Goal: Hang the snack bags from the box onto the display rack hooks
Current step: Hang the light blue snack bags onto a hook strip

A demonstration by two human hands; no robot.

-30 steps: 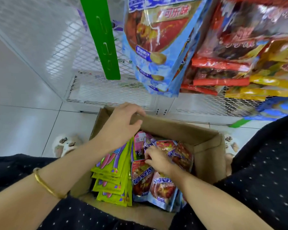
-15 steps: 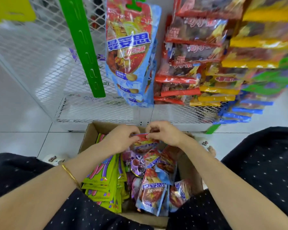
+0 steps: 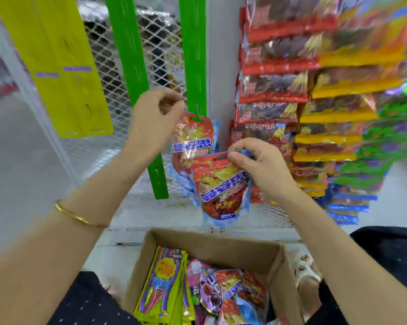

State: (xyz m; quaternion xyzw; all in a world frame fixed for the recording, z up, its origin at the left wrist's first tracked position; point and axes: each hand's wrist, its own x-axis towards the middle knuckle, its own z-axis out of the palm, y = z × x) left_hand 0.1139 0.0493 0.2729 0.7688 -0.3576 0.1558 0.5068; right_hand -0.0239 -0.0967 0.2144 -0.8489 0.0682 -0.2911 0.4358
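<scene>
Lifted snack bag (image 3: 223, 191) out of box (image 3: 211, 240) since 0.5 s ago. Now pinched at top by right hand (image 3: 261, 165), just near of green strip (image 3: 193, 55). Raised left hand (image 3: 150, 123) to strip too, fingers curled — can't tell if gripping anything. Prob. hooking next.

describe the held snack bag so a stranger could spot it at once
Look above the open cardboard box, before the white mesh rack. There the right hand pinches the top of a red bag with blue edges. Unlike its twin on the green strip behind, it hangs from fingers, not a hook.
</scene>
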